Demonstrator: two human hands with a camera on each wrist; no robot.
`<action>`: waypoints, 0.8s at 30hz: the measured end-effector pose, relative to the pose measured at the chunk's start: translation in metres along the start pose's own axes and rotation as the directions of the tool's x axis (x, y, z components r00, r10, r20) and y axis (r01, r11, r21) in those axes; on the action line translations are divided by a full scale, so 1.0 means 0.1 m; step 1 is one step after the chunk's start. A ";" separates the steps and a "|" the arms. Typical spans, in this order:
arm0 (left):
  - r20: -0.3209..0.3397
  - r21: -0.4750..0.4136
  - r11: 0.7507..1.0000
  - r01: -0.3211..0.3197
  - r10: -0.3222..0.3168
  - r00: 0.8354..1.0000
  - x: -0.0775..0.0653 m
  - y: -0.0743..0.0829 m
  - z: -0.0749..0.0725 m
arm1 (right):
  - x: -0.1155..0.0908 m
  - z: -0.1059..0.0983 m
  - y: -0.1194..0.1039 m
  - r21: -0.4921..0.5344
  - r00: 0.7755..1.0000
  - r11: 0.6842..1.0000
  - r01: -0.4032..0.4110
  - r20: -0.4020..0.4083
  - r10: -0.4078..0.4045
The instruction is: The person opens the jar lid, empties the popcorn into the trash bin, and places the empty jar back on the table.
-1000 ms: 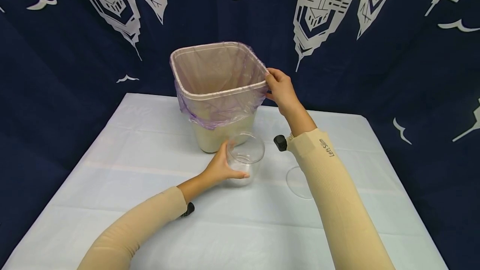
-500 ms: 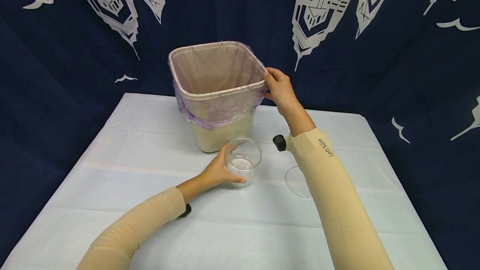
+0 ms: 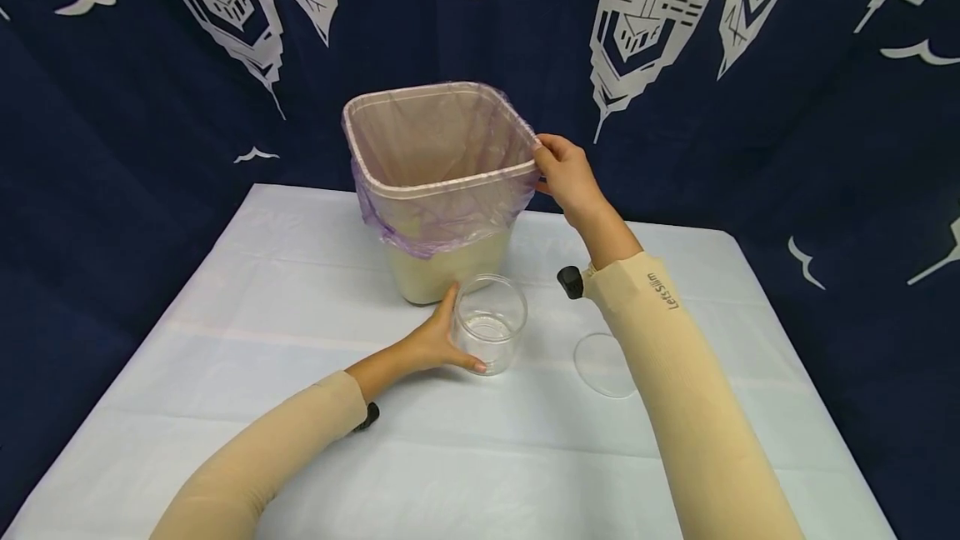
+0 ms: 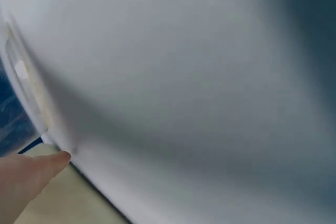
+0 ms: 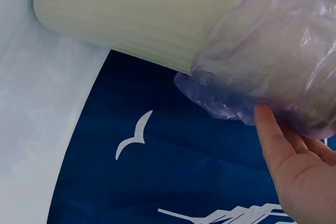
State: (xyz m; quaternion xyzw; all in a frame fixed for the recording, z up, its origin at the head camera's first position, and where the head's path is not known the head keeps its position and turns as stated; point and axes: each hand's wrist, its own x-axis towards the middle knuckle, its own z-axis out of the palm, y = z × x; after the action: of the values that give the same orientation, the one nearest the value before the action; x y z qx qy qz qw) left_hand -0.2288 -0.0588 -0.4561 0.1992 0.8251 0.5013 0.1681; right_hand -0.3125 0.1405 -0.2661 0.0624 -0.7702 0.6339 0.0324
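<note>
A clear round jar [image 3: 492, 332] stands upright on the white table, just in front of the trash can [image 3: 420, 277]. My left hand [image 3: 429, 347] is at the jar's left side, thumb and fingers spread apart around it. In the left wrist view a finger [image 4: 37, 174] shows near the jar's edge. A thin purple bag [image 3: 450, 219] lines the trash can and folds down over its outside. My right hand [image 3: 567, 175] pinches the can's right front corner at the rim, over the bag. From the right wrist view, its fingers [image 5: 275, 142] lie under the bag's hanging edge.
A clear round disc, like a lid [image 3: 603, 367], lies flat on the white tablecloth [image 3: 420, 473], partly covered by my right sleeve [image 3: 675, 357]. Behind the table hangs a dark blue cloth [image 3: 420, 32] with white building and bird prints.
The jar has come down and levelled from a slight tilt to upright. My left fingers have loosened and drawn back from it. My right hand stays at the can's rim.
</note>
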 end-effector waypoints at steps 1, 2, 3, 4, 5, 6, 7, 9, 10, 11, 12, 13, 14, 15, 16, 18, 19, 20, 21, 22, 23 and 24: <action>0.004 0.031 1.000 -0.002 0.002 1.000 -0.01 0.02 -0.02 | 0.00 -0.01 0.00 -0.003 1.000 1.000 0.005 0.000 -0.005; 0.007 0.062 0.998 -0.010 0.009 1.000 -0.02 0.04 -0.03 | 0.00 -0.03 0.01 -0.004 1.000 1.000 0.011 -0.001 -0.011; 0.010 0.099 0.995 -0.023 0.022 1.000 -0.03 0.06 -0.05 | 0.00 -0.04 0.01 -0.001 1.000 1.000 0.017 -0.004 -0.017; 0.010 0.142 0.989 -0.039 0.038 0.999 -0.04 0.09 -0.07 | -0.01 -0.06 0.03 0.002 1.000 1.000 0.023 -0.010 -0.023; 0.010 0.183 0.981 -0.058 0.057 0.998 -0.06 0.12 -0.09 | -0.01 -0.07 0.04 0.005 0.999 1.000 0.028 -0.019 -0.028; 0.011 0.226 0.971 -0.082 0.082 0.997 -0.08 0.16 -0.11 | -0.01 -0.09 0.06 0.012 0.999 0.999 0.036 -0.027 -0.035; 0.008 0.271 0.956 -0.110 0.112 0.994 -0.09 0.19 -0.12 | -0.02 -0.10 0.07 0.017 0.998 0.999 0.044 -0.035 -0.043; 0.010 0.354 0.921 -0.164 0.171 0.985 -0.12 0.25 -0.15 | -0.03 -0.14 0.10 0.012 0.997 0.998 0.065 -0.049 -0.064; 0.012 0.400 0.897 -0.187 0.199 0.980 -0.13 0.28 -0.16 | -0.04 -0.16 0.11 0.005 0.996 0.997 0.076 -0.055 -0.076; 0.016 0.442 0.871 -0.215 0.232 0.973 -0.14 0.31 -0.17 | -0.05 -0.18 0.12 -0.009 0.994 0.996 0.091 -0.058 -0.091; 0.024 0.490 0.838 -0.242 0.265 0.964 -0.15 0.34 -0.17 | -0.06 -0.20 0.13 -0.030 0.993 0.994 0.107 -0.056 -0.108; 0.033 0.539 0.799 -0.267 0.296 0.955 -0.16 0.37 -0.18 | -0.08 -0.22 0.14 -0.063 0.990 0.990 0.125 -0.053 -0.128; 0.047 0.585 0.756 -0.292 0.328 0.943 -0.17 0.40 -0.19 | -0.10 -0.24 0.15 -0.112 0.988 0.983 0.144 -0.045 -0.150; 0.062 0.632 0.707 -0.318 0.363 0.930 -0.18 0.42 -0.20 | -0.13 -0.26 0.17 -0.163 0.985 0.973 0.162 -0.039 -0.171; 0.078 0.671 0.658 -0.342 0.396 0.915 -0.19 0.45 -0.21 | -0.16 -0.28 0.17 -0.227 0.981 0.958 0.177 -0.034 -0.190; 0.108 0.739 0.558 -0.377 0.454 0.884 -0.19 0.51 -0.23 | -0.22 -0.31 0.20 -0.354 0.974 0.912 0.205 -0.014 -0.225; 0.119 0.766 0.513 -0.387 0.478 0.870 -0.20 0.54 -0.23 | -0.25 -0.33 0.21 -0.413 0.969 0.883 0.223 -0.003 -0.246; 0.128 0.789 0.474 -0.391 0.495 0.859 -0.20 0.57 -0.24 | -0.29 -0.35 0.22 -0.465 0.965 0.853 0.238 0.011 -0.263; 0.133 0.809 0.440 -0.389 0.507 0.852 -0.20 0.60 -0.25 | -0.33 -0.37 0.24 -0.508 0.961 0.824 0.251 0.026 -0.276; 0.137 0.829 0.409 -0.382 0.514 0.847 -0.20 0.62 -0.25 | -0.37 -0.38 0.25 -0.543 0.957 0.797 0.264 0.042 -0.288; 0.137 0.847 0.383 -0.369 0.514 0.847 -0.21 0.65 -0.25 | -0.41 -0.39 0.27 -0.566 0.952 0.774 0.283 0.064 -0.301; 0.136 0.863 0.359 -0.355 0.513 0.848 -0.21 0.67 -0.26 | -0.45 -0.40 0.29 -0.588 0.947 0.751 0.300 0.087 -0.310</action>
State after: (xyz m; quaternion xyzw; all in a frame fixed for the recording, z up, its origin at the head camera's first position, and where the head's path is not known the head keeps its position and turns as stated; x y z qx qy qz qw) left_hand -0.2120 -0.0608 -0.3829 0.4265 0.8885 0.0582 -0.1592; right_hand -0.2727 0.1872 -0.2921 0.1688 -0.9086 0.3471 0.1594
